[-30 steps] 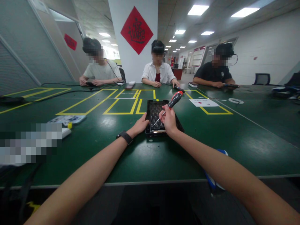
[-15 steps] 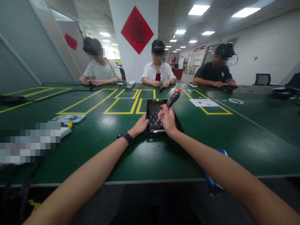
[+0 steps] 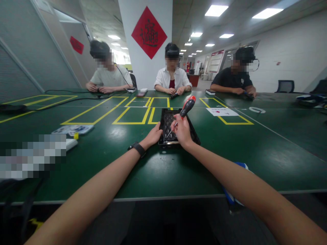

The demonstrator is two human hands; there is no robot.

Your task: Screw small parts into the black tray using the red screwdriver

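A black, shallow, tray-like case (image 3: 170, 119) with a patterned inside lies on the green table in front of me. My left hand (image 3: 153, 133) grips its left edge, the thumb on the rim and the other fingers mostly hidden. In my right hand (image 3: 183, 131) is a screwdriver (image 3: 188, 104) with a red and black handle, held by finger and thumb near the shaft. Its handle leans up and to the right, while the metal shaft slants down left into the case. The tip is near the front left corner; what it touches is too small to tell.
Yellow tape outlines (image 3: 131, 123) mark the green table (image 3: 107, 163). A printed sheet (image 3: 221, 112) and a white ring (image 3: 257, 110) lie to the right, a flat patterned packet (image 3: 74, 129) to the left. Several people sit across, handling small items.
The screwdriver handle has tipped slightly left, and my right hand has shifted a little with it. My left hand stays on the case. Across the table, the right-hand person's hands moved.
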